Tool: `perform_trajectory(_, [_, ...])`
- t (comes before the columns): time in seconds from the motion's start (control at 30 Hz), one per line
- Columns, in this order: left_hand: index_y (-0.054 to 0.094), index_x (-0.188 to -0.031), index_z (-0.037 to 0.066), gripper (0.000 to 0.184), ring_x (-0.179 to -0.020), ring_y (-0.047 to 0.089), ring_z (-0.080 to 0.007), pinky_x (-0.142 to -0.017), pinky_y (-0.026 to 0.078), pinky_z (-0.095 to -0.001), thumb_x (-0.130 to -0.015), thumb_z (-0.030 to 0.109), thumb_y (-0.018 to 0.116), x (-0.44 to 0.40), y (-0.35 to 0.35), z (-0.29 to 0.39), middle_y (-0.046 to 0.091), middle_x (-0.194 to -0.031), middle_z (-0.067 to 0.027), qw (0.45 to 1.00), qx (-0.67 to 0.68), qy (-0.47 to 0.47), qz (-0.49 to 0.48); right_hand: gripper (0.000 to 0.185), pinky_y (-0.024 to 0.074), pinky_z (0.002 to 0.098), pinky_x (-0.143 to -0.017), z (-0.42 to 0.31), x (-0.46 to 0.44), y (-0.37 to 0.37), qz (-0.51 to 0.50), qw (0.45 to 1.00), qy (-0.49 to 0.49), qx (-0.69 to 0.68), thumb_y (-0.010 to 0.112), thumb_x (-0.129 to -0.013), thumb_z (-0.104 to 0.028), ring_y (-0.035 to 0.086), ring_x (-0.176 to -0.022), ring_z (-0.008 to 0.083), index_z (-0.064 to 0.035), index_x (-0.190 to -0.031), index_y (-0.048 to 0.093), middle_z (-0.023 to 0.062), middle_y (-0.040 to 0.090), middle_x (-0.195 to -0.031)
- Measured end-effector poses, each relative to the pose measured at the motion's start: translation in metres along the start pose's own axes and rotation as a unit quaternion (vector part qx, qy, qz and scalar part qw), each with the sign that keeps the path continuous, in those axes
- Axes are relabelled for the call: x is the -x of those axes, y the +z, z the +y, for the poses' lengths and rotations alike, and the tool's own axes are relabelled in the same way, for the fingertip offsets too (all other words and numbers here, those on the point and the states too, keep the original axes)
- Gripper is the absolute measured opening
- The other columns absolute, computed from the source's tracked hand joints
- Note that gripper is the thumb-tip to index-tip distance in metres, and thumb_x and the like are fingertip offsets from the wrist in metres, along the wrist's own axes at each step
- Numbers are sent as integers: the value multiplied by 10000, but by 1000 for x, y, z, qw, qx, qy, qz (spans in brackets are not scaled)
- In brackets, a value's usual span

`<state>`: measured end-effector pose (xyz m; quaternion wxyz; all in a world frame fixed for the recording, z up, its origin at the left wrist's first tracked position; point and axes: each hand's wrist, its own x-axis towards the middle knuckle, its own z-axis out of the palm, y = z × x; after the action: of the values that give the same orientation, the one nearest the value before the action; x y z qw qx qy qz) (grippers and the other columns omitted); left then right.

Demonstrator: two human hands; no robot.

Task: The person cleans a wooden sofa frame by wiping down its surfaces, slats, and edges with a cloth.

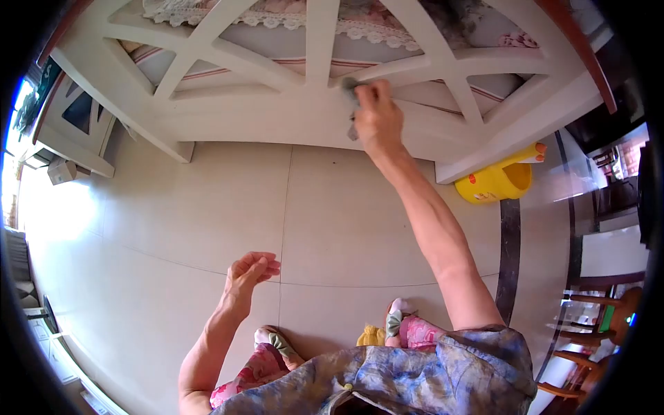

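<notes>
My right hand [379,119] is wrapped round a grey cloth [351,86], pressing it to the white lattice footboard [318,114] of a bed. Part of the cloth shows above the fingers and a small end hangs below them; the rest is hidden in my grip. My left hand [252,273] hangs over the tiled floor, away from the footboard. Its fingers are loosely bent, and I see nothing in it.
A yellow plastic bucket-like container [494,183] stands by the footboard's right leg. Something yellow [371,335] lies between my feet. A small box [62,171] sits at the left, and wooden chairs [588,339] are at the right. Lace-edged bedding [277,19] shows behind the lattice.
</notes>
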<state>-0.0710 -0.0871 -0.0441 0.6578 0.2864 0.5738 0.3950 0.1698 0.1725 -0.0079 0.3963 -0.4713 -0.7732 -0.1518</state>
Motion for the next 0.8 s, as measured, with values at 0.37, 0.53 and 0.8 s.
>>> perform_trajectory(0.37, [593,-1043,18,280,-889,602,-174,-832,448,-311,-901,250,526,0,9,-6,639,-935,-95,999,-7,-31,-15,352,527,273,-472,0,-36,-43,-21,955,-52,292,632,-643,4,574,-720,226,46,-988,577,162,495,-1004])
perform_trajectory(0.53, [585,-1025,9,249,-859,611,-186,-810,468,-311,-901,217,528,-1,11,-7,641,-923,-107,999,-16,-27,-7,298,497,405,-618,-23,-13,12,-99,984,-108,106,551,-759,-35,545,-713,344,93,-1020,486,229,495,-945])
perform_trajectory(0.8, [602,-1013,29,244,-856,611,-165,-816,458,-304,-898,231,527,10,14,-9,647,-911,-75,999,-35,-34,-19,273,469,396,-780,19,28,-82,-279,936,31,-214,560,-765,-26,571,-894,313,0,-1036,574,138,569,-957])
